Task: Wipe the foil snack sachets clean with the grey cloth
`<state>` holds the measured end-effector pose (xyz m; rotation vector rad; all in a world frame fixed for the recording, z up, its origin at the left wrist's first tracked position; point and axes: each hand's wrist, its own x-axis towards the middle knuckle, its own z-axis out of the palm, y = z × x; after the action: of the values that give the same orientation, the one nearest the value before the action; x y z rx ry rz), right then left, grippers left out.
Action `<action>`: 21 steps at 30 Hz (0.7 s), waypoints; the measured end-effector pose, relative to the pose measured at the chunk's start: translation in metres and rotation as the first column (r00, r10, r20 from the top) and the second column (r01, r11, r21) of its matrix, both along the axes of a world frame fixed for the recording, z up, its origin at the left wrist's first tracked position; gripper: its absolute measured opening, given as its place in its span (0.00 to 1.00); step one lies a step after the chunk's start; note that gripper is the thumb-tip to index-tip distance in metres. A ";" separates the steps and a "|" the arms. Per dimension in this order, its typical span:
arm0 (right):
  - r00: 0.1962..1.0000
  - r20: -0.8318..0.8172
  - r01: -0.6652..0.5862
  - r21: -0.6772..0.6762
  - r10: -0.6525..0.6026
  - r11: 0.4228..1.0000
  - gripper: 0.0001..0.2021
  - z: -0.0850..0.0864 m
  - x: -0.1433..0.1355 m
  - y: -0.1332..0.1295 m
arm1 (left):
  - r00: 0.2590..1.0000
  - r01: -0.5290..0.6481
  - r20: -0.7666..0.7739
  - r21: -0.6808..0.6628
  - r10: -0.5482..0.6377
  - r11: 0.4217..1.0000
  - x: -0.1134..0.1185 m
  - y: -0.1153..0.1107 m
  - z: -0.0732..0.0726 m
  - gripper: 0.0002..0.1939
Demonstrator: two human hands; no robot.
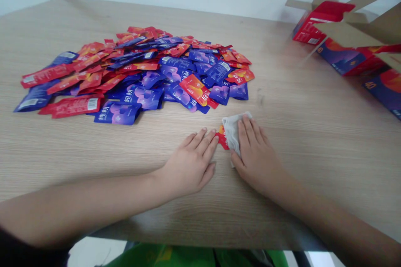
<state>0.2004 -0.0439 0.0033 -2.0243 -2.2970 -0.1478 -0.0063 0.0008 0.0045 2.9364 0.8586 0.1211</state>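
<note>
Laid flat rather than clenched, the right hand (257, 150) spreads over a pale cloth (231, 131), its fingers straight and its thumb along the cloth's near side. Just left of those fingers, a red packet (222, 138) pokes out from under the cloth, with only one end of it showing. On the packet's other side lies the left hand (193, 162), palm down and unclenched, its fingertips at the packet's exposed edge; whether they press on it or merely meet it, I cannot tell.

How far the packet runs beneath the cloth is hidden, as are both palms. Beyond the left hand and well to its left spreads a heap of red and blue packets (145, 98), overlapping so much that many show only a corner. Farther off, to the right of the right hand, stand cartons (341, 56) with raised flaps, some cut off by the picture's edge. Nearer than both hands, past the table (94, 146), something green (188, 255) is only partly in view.
</note>
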 end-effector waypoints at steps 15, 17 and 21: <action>0.996 -0.029 -0.085 -0.067 0.083 0.994 0.33 0.003 0.004 0.005 | 1.000 -0.004 0.011 0.004 0.004 1.000 0.001 0.002 -0.001 0.31; 1.000 -0.025 0.014 -0.063 -0.016 0.998 0.33 0.003 0.007 0.008 | 1.000 -0.002 0.013 0.005 0.002 1.000 0.001 0.002 -0.002 0.31; 1.000 -0.008 -0.019 -0.034 0.019 0.999 0.33 0.003 0.000 0.007 | 1.000 0.000 0.018 0.008 0.000 1.000 0.000 0.002 -0.002 0.31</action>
<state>0.1999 -0.0371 0.0058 -2.0146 -2.3292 -0.0994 -0.0059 0.0024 0.0022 2.9383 0.8573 0.1519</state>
